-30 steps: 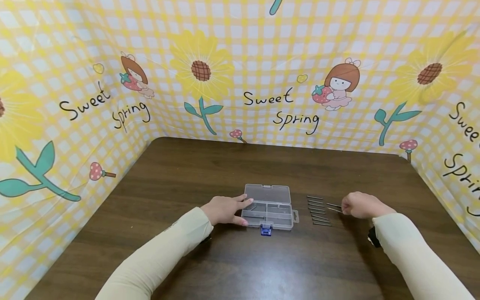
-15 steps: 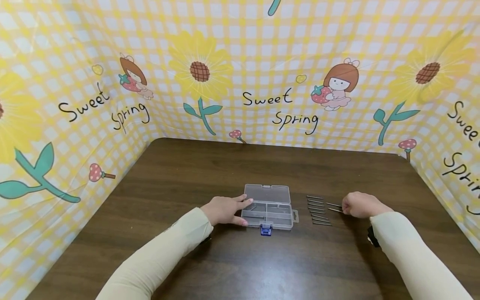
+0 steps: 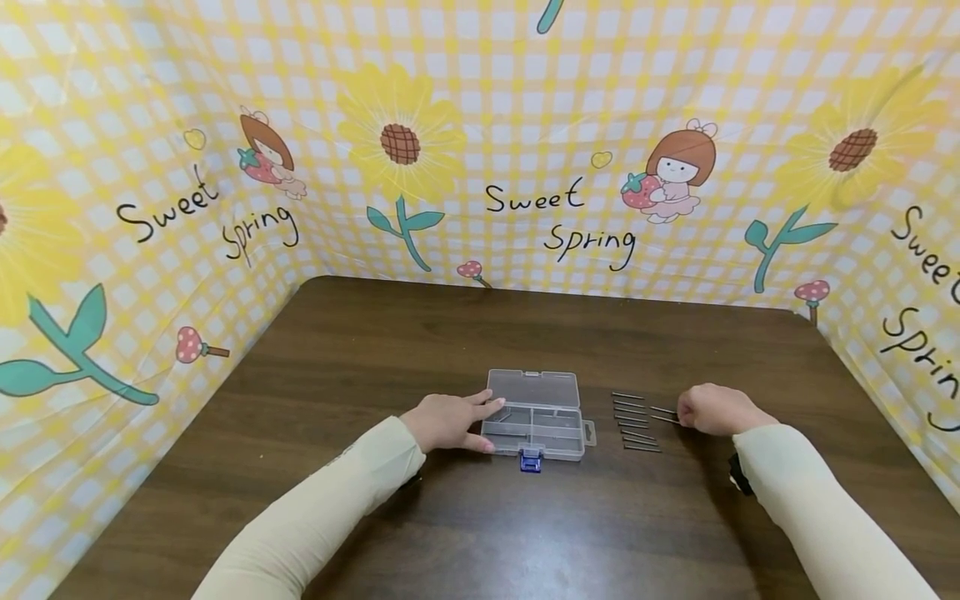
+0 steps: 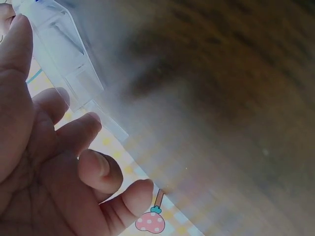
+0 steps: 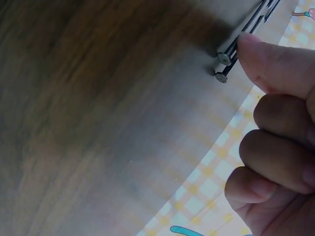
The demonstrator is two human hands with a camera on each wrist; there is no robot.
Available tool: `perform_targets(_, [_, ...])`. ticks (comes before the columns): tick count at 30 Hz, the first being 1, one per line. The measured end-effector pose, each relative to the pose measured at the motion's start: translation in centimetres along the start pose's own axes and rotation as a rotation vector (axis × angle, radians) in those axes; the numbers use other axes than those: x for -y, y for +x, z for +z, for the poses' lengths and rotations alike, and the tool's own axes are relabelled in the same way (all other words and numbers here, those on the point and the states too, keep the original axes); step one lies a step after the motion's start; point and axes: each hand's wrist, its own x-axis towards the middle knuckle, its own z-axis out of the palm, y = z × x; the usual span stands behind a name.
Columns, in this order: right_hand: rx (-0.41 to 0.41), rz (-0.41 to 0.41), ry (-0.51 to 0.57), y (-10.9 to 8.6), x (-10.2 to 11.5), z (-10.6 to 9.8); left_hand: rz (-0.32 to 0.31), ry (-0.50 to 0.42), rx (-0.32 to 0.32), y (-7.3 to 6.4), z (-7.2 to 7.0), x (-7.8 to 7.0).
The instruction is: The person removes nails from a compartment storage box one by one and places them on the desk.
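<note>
My left hand (image 3: 446, 421) rests its extended fingers and thumb against the left side of a clear plastic compartment box (image 3: 557, 446). The box's lid (image 3: 534, 388) lies folded back, and its blue latch (image 3: 531, 462) hangs at the front; thin metal pieces show in the left compartments. To the right, a row of several nails (image 3: 637, 421) lies on the table. My right hand (image 3: 716, 410) has its fingers curled and pinches at the head end of a nail (image 5: 224, 58). A second nail (image 5: 221, 77) lies parallel, close beside it; the index fingertip is hidden.
The dark wooden table (image 3: 420, 333) extends around the box. A yellow checked cloth (image 3: 540, 142) with sunflower prints hangs along the back and sides of the table.
The view has shifted slightly. Both hands keep nearly the same places, the left at the box and the right at the two nails.
</note>
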Motion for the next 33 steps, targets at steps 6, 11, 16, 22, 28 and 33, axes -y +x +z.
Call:
perform_targets(6, [-0.037,0.005,0.006,0.1,-0.1,-0.1,0.001,0.004,0.002,0.0,0.0,0.1])
perform_targets(11, [-0.064,-0.019,0.040,0.5,0.1,-0.2,0.000,0.007,0.003,-0.1,0.1,0.2])
perform_targets(16, [-0.108,-0.065,0.070,0.9,1.0,-0.2,-0.004,0.011,-0.002,0.0,-0.1,0.1])
perform_targets(22, [-0.140,-0.126,0.089,1.6,2.7,-0.1,-0.012,0.019,0.000,0.0,-0.2,-0.1])
perform_targets(28, [-0.148,-0.168,0.089,2.8,4.2,0.0,-0.011,0.023,-0.003,0.0,-0.2,-0.1])
perform_targets(33, [-0.156,-0.186,0.085,3.9,5.4,0.1,-0.012,0.023,0.000,0.1,-0.1,0.0])
